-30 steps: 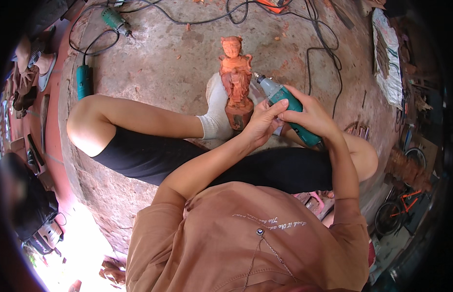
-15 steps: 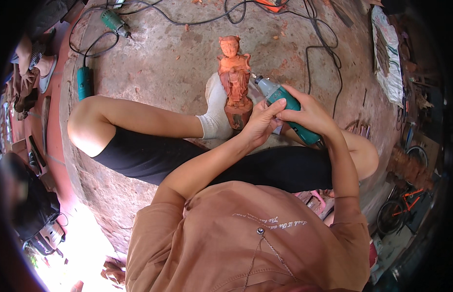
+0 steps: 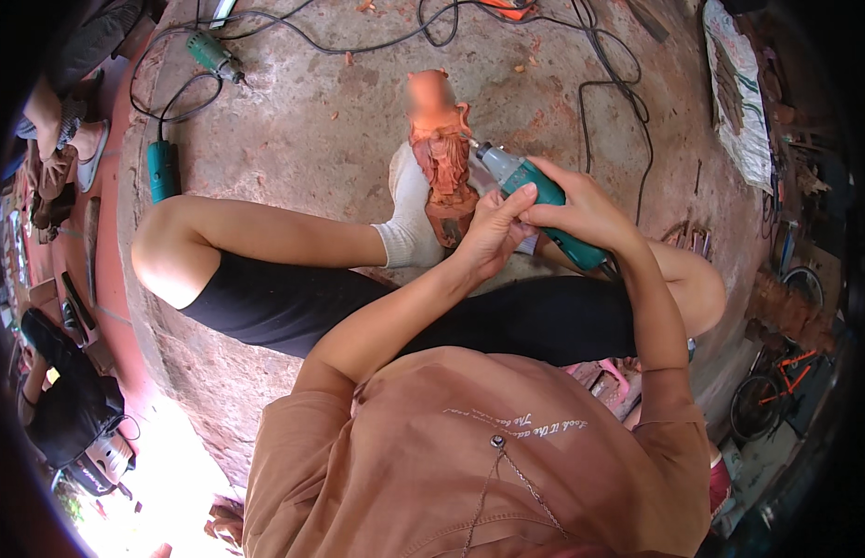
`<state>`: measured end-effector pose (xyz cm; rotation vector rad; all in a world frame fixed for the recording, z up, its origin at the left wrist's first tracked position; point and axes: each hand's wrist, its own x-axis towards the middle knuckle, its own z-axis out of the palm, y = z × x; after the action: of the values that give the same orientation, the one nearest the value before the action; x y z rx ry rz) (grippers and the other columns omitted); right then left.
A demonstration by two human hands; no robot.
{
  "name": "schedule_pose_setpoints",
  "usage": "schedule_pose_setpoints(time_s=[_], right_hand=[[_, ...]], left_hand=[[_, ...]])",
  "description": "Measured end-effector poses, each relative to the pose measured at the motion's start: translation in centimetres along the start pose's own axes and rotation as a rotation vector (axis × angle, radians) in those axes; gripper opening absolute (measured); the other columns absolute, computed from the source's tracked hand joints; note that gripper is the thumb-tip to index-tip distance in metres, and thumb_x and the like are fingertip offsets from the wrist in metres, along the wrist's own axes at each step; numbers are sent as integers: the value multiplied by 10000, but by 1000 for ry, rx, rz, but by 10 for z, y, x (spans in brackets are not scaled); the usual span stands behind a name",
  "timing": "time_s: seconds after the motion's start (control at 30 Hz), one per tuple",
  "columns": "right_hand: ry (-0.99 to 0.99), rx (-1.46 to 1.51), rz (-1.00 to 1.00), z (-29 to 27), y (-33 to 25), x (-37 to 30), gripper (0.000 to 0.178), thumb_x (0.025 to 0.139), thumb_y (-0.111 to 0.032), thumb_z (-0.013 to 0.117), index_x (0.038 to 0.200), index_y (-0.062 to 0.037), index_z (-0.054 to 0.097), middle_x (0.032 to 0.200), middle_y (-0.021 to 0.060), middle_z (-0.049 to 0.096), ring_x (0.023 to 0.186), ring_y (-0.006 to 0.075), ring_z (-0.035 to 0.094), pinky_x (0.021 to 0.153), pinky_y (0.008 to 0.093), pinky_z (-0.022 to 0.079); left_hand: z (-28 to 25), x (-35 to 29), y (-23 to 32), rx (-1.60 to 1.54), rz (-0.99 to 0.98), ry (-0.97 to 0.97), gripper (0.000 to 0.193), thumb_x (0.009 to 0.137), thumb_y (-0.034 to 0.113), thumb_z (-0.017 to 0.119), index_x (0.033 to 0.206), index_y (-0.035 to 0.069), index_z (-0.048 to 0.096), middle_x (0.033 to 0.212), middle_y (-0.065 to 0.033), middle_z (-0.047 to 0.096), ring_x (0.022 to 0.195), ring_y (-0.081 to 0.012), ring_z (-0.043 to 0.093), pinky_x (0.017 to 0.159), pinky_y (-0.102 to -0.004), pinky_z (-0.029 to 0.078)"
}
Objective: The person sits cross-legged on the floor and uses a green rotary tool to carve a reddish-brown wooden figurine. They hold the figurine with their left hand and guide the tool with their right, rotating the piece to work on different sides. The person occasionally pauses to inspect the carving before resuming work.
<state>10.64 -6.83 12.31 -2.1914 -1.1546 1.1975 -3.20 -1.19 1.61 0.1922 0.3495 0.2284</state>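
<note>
A carved reddish wooden figurine [image 3: 442, 153] stands between my feet, braced against my white-socked foot [image 3: 412, 200]. My right hand [image 3: 586, 206] is wrapped round a green and grey die grinder [image 3: 567, 240]. Its narrow tip meets or nearly meets the figurine's right side at mid-height; contact is too small to tell. My left hand [image 3: 493, 225] is closed on the grinder's near side, thumb over the body close to the right thumb. Its other fingers are partly hidden behind the tool, beside the figurine's base.
A second green grinder [image 3: 209, 53] lies at the far left, with a teal cylindrical tool [image 3: 160, 170] nearer my knee. Black cords [image 3: 330, 42] loop over the concrete slab [image 3: 293, 130]. A white sack [image 3: 737, 93] lies at right. Another person's foot [image 3: 91, 149] shows at the left edge.
The figurine has turned and shifted slightly left at its upper part. The grinder's tip has moved a little left along with it, and both hands keep their hold.
</note>
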Motion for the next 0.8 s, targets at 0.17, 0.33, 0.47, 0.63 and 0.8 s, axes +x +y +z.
schedule_pose_setpoints(time_s=[0.17, 0.33, 0.47, 0.63, 0.8], right_hand=[[-25, 32, 64, -3, -6, -6, 757, 713, -393, 713, 1346, -27, 515, 1039, 241, 666, 938, 344, 661, 823, 374, 498], [8, 1, -7, 0, -3, -1, 760, 712, -390, 709, 1348, -23, 511, 1038, 240, 667, 930, 348, 662, 816, 380, 501], [10, -31, -20, 0, 3, -1, 771, 708, -382, 714, 1352, -14, 504, 1034, 240, 667, 922, 329, 666, 808, 376, 502], [52, 85, 35, -2, 5, -16, 805, 709, -382, 730, 1370, 5, 485, 1029, 241, 666, 939, 291, 668, 824, 360, 500], [53, 43, 51, -5, -2, -17, 820, 713, -395, 734, 1376, 12, 476, 1066, 258, 661, 967, 317, 670, 846, 370, 499]], left_hand=[[5, -1, -2, -6, 6, 25, 303, 921, 283, 686, 1110, 73, 577, 1007, -37, 670, 932, -146, 652, 855, -345, 535], [6, -2, 3, -4, 27, 28, 316, 918, 283, 691, 1115, 68, 571, 1020, -50, 666, 922, -147, 652, 839, -333, 537], [4, -1, 1, -3, -1, 28, 328, 915, 263, 693, 1124, 49, 557, 1039, -64, 658, 933, -159, 657, 856, -347, 543], [15, 3, -3, 22, 21, 26, 337, 904, 225, 707, 1124, 31, 541, 1024, -65, 651, 913, -163, 660, 851, -356, 546], [16, 5, -2, 4, 9, 24, 326, 896, 211, 715, 1113, 39, 543, 998, -58, 651, 900, -159, 658, 833, -340, 551]])
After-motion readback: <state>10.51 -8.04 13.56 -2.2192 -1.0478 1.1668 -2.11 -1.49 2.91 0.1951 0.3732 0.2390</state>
